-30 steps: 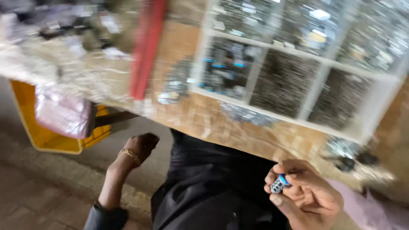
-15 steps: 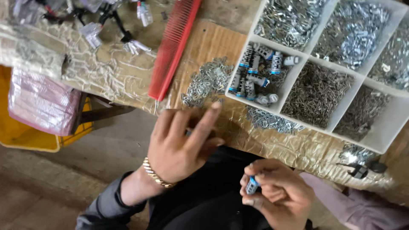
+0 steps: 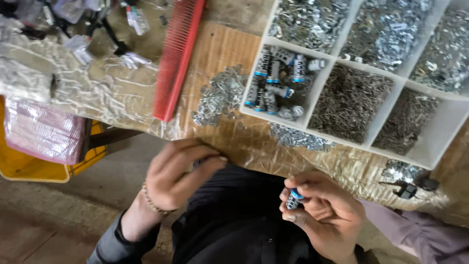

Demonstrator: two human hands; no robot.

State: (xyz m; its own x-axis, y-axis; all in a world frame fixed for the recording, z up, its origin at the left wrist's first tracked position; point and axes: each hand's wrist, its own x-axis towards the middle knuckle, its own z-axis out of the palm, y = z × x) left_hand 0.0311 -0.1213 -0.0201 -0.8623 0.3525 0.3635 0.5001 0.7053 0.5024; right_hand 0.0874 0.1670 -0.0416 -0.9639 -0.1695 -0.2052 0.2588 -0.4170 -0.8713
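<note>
The right hand [image 3: 320, 215], low in the frame, pinches a small blue-and-silver part [image 3: 293, 199] in its fingers. The left hand [image 3: 178, 173] holds nothing, fingers loosely curled, just below the little metal pile [image 3: 217, 98].
</note>
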